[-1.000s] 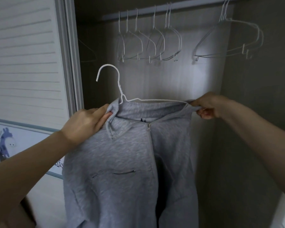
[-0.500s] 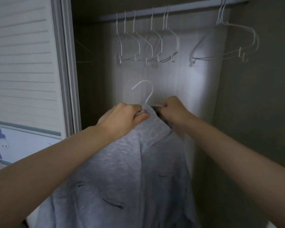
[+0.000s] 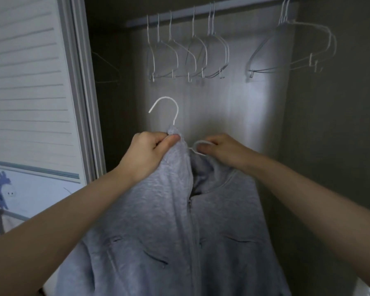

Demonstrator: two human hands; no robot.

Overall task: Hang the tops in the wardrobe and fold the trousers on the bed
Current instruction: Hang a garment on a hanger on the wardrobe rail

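a: where's the grey zip top (image 3: 179, 231)?
b: before the wardrobe, left hand (image 3: 146, 154) clutching its collar, right hand (image 3: 220, 149) pinching what seems the white hanger (image 3: 169, 107).
a: above?
b: empty hangers (image 3: 188, 52) on the rail (image 3: 201, 11).

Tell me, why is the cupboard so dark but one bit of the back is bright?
Head view: light falls on the wardrobe's back panel, while the side wall stays shadowed. The empty hangers cast faint shadows there. The grey jacket and both hands, left hand and right hand, look dim and slightly soft.
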